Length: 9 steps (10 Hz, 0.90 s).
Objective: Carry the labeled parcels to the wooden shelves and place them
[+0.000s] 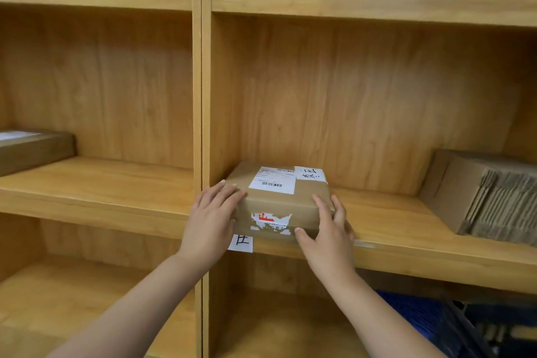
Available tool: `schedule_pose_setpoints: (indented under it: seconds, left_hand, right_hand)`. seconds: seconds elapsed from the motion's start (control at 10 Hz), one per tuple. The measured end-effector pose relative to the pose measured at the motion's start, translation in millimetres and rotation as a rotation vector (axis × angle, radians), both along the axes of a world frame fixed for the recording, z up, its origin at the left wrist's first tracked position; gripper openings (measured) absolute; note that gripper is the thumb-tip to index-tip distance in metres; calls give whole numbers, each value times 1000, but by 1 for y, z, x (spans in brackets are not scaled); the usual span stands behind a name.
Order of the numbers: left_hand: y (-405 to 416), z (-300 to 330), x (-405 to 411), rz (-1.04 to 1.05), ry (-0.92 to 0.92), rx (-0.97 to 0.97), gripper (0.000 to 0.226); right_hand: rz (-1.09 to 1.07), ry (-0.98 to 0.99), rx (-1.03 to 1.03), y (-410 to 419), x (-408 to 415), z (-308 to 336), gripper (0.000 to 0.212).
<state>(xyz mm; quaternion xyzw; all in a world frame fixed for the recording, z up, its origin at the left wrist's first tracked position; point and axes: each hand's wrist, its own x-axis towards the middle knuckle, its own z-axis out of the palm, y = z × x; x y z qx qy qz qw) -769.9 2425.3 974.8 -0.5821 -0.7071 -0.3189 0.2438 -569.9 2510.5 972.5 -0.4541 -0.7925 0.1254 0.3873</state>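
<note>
A small brown cardboard parcel (279,200) with a white barcode label and a handwritten white tag on top rests on the middle wooden shelf (406,244), at the left end of the right-hand bay. My left hand (213,212) presses against its left side, fingers over the top corner. My right hand (328,227) grips its right front corner, thumb on the front face. A torn red and white sticker shows on the parcel's front.
A flat parcel (35,148) lies in the left bay. An open carton of folded cardboard (482,195) lies at the right end of the same shelf. A white paper tag (241,243) hangs on the shelf edge. A blue crate (436,320) sits below right.
</note>
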Motion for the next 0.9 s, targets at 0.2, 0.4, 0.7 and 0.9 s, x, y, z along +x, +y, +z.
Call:
schedule_pose_setpoints:
  seconds: [0.2,0.4,0.7,0.9]
  left_hand:
    - [28,-4,-13,109,251,-107,90]
    - [44,0,-24,205,414,-201,94]
    - [53,-2,-25,246,429,-219,90]
    - [24,-18,-26,173,401,-184,94]
  right_hand:
    - [-42,-120,49,34,-11,2,70]
    - [-67,-160,70,53,-23,2,70]
    - [-77,-157,76,61,-33,1,72]
    - [-128,-102,79,34,-30,-7,90]
